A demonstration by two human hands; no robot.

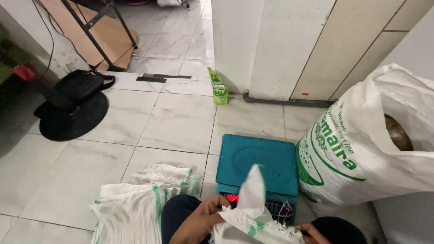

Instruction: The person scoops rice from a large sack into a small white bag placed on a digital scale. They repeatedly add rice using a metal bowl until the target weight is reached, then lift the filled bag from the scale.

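Observation:
My left hand (201,221) grips the frayed edge of a white woven sack (253,212) with a green stripe, held low in front of me. Only the fingers of my right hand (309,231) show at the bottom edge, and they clutch the same sack on its right side. One corner of the sack sticks up over a teal digital scale (257,165), whose red display is lit just behind my left hand. The lower part of the sack is cut off by the frame.
A large filled white sack (361,149) with green print stands right of the scale. More folded white sacks (135,203) lie on the tiled floor at left. A green pouch (219,88) leans at the wall corner. A black fan base and bag (74,106) sit far left.

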